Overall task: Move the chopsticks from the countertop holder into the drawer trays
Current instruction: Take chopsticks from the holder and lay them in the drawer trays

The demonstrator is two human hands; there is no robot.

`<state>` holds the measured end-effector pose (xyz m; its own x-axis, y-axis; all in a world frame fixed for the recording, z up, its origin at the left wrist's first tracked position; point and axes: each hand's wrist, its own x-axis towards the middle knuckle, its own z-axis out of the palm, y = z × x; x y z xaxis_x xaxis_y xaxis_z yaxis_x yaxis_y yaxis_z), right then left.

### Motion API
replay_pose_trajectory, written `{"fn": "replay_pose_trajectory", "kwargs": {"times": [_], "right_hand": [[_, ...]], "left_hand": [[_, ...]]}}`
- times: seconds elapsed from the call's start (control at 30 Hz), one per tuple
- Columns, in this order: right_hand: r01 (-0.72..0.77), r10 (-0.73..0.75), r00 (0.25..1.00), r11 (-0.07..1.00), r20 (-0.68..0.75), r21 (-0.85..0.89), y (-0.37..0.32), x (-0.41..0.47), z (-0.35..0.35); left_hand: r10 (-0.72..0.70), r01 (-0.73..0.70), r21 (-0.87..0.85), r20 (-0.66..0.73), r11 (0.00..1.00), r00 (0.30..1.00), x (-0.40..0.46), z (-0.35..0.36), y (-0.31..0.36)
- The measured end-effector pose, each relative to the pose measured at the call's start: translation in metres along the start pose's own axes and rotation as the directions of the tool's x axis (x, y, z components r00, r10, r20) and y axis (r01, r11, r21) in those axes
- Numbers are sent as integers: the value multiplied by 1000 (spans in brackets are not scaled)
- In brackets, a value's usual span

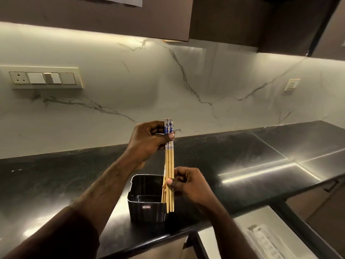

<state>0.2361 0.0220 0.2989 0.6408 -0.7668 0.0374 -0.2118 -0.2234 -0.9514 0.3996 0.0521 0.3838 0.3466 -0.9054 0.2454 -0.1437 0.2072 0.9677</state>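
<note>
A bundle of bamboo chopsticks [169,161] with blue-and-white patterned tops stands upright above the black countertop holder [147,206]. My left hand [149,141] pinches the patterned tops. My right hand [183,184] grips the lower shafts, just right of the holder's rim. The tips hang at the holder's front right corner, outside its wall. Another chopstick or two lean inside the holder behind the bundle. The open drawer [248,238] sits at lower right, below the counter edge, with a pale tray [267,242] in it.
The black stone countertop [56,184] runs left to right, with a steel sink surround [280,165] on the right. A marble backsplash carries a switch panel [42,77] on the left and a socket [292,85] on the right. Dark cabinets hang overhead.
</note>
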Motion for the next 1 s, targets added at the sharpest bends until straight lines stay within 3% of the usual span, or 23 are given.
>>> {"fn": "replay_pose_trajectory", "kwargs": {"times": [0.2,0.53,1.0], "right_hand": [[-40,39,996,999,-81,-19,9,-72,-21],[-146,140,965,989,-220,-8,32,-185,-115],[-276,255,934,960,-249,-51,108,-307,-302]], "left_hand": [[-56,61,-44,110,997,992,-44,44,2],[-10,27,-66,242,997,970,-97,176,16],[-21,36,-66,219,997,975,-159,400,10]]}}
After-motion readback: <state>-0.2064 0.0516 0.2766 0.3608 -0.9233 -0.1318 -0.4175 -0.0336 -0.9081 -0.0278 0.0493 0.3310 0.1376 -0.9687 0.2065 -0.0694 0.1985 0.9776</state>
